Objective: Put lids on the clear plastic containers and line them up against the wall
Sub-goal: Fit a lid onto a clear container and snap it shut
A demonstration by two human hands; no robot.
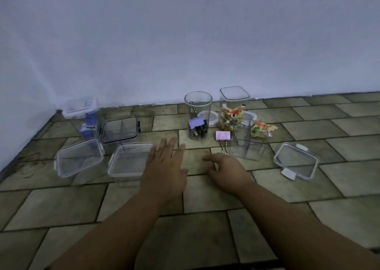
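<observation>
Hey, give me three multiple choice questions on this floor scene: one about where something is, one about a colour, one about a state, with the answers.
1. Where does the loose clip-lock lid lie?
A. On the floor, far right
B. Inside a container
C. Leaning against the wall

2. What colour is the binder clip lying alone on the floor?
A. Green
B. Pink
C. Yellow

3. How does the round jar of clips stand?
A. Tipped over
B. Upright with a lid on
C. Upright, no lid

Answers:
1 A, it lies flat on the floor at the far right.
2 B, its body is pale pink.
3 C, it stands upright with an open mouth.
</observation>
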